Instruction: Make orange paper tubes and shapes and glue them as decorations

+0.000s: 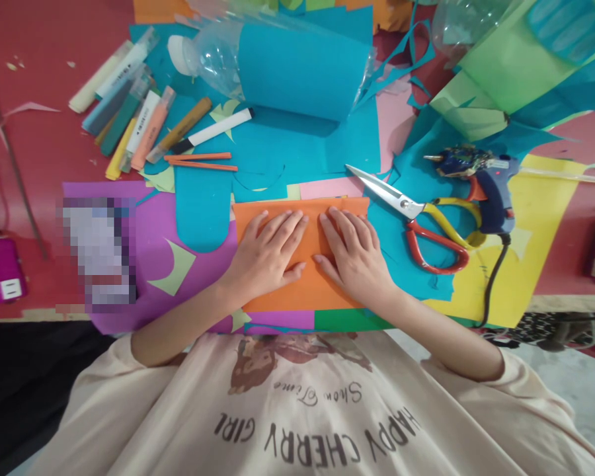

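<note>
An orange sheet of paper [310, 264] lies in front of me near the table's edge, its far edge looking folded. My left hand [272, 254] rests flat on its left half with the fingers stretched out. On the right half my right hand [354, 254] is pressed down flat too, fingers pointing away from me. Neither hand grips anything. Just right of the paper lie scissors [411, 211] with one yellow and one red handle, blades slightly apart. A blue paper piece with a rounded end [203, 211] is left of the orange sheet.
A clear bottle wrapped in blue paper [302, 69] lies behind. Several markers [149, 125] and thin orange strips [203, 162] are at back left. A glue gun [493, 182] with its cord sits on yellow paper [540, 231]. A blurred-out phone-like object [99, 251] rests on purple paper [153, 225].
</note>
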Motion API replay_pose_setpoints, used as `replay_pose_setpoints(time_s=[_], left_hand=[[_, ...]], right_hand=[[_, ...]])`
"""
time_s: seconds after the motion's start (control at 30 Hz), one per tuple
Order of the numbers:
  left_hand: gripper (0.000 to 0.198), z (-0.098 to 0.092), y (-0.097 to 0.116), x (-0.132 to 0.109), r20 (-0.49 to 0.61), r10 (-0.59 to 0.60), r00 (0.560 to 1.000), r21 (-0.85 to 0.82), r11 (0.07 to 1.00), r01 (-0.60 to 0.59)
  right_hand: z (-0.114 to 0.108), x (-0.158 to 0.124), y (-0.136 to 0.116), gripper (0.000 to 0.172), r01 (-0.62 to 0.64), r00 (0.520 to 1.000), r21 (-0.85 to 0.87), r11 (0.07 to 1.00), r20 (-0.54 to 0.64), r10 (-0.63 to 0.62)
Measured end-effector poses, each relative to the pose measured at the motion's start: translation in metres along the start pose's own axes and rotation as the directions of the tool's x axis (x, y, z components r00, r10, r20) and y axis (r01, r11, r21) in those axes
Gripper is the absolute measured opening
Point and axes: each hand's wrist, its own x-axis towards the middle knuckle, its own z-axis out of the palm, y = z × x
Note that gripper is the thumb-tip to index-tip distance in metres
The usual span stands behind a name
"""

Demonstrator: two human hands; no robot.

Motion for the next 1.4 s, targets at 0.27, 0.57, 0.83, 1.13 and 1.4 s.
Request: replay_pose_setpoints(time_s=[0.27,0.57,0.83,1.13,1.4], left_hand=[[0.055,-0.003,0.000,0.001,0.063,-0.031,0.998,-0.066,0.997,0.035],[0.055,-0.003,0.000,0.001,0.064,-0.023,0.998,-0.060,0.998,0.027],[0.054,-0.010,0.003,0.006,0.104,-0.059,0.993,-0.025,0.998,0.062],[0.053,-0.014,0.004,0.012,0.146,-0.068,0.987,-0.006,0.998,0.069],[0.044,-0.018,0.003,0.015,0.150,-0.070,0.986,0.009,0.998,0.070]], right_hand=[[0.000,-0.001,-0.001,0.057,-0.022,0.999,0.010,1.000,0.032,0.021],[0.000,0.000,0.000,0.057,-0.016,0.999,-0.001,1.000,0.040,0.016],[-0.006,0.006,-0.002,0.052,-0.009,0.999,-0.020,1.000,0.045,0.009],[-0.016,0.027,0.000,0.026,0.120,0.987,-0.106,0.987,0.118,-0.107],[-0.016,0.040,0.002,0.022,0.239,0.967,-0.137,0.961,0.126,-0.222]])
